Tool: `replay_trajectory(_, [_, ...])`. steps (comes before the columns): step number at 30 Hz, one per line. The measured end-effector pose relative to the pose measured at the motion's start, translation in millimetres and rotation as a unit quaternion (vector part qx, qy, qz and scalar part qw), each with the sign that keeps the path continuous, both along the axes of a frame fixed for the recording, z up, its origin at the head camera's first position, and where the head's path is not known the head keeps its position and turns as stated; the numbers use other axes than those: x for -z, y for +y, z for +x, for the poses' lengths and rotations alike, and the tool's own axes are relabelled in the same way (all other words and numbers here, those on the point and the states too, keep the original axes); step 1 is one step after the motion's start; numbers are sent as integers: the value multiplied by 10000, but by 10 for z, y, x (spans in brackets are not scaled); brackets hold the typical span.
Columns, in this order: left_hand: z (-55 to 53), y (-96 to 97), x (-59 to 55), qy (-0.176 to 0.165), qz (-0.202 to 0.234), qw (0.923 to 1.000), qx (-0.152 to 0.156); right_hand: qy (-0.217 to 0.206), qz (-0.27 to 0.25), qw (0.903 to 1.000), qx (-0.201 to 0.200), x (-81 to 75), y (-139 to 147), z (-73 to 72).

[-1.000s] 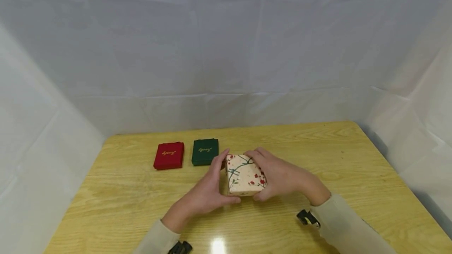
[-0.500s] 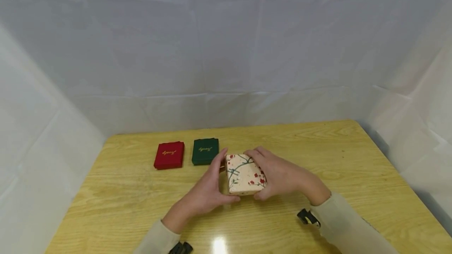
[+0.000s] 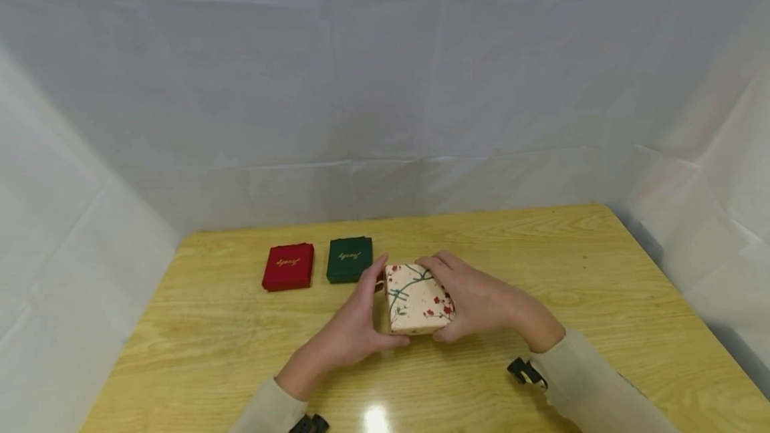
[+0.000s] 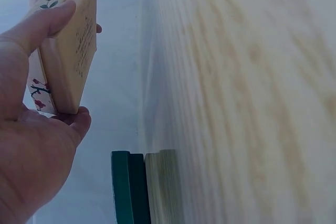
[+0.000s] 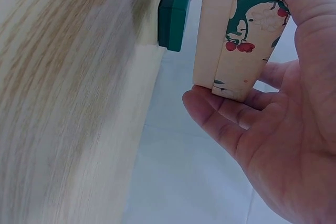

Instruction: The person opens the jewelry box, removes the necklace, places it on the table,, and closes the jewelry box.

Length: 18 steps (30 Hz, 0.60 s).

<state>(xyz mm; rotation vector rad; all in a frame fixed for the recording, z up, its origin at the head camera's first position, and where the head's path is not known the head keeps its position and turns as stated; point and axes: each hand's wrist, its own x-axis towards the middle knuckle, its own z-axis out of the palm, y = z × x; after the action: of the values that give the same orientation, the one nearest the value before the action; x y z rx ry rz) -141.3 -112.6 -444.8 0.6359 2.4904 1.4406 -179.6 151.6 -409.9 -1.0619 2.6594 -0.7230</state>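
Between both hands is a small cream gift box (image 3: 415, 299) with red blossoms and green branches on its lid. My left hand (image 3: 355, 323) grips its left side, thumb at the near edge and fingers at the far corner. On the other side my right hand (image 3: 481, 299) holds it, thumb near and fingers over the far edge. In the left wrist view the cream box (image 4: 79, 45) is held up off the table, and printed text shows on its underside. The right wrist view shows a seam between lid and base along the box's side (image 5: 247, 40).
A green box (image 3: 350, 259) with gold lettering lies on the wooden table (image 3: 210, 346), just beyond my left fingers. Left of it lies a red box (image 3: 289, 266) with similar lettering. White cloth (image 3: 385, 85) hangs behind the table and at both sides.
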Motion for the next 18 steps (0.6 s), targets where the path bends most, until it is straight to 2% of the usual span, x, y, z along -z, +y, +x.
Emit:
replay_trajectory(9, [11,-8,-2,43,-130,9999,14,-36,45,10000,0,-2,-2,10])
replay_trajectory(18, [17,-24,12,-51,-58,9999,77,-79,-15,9999,80,-29,16,15])
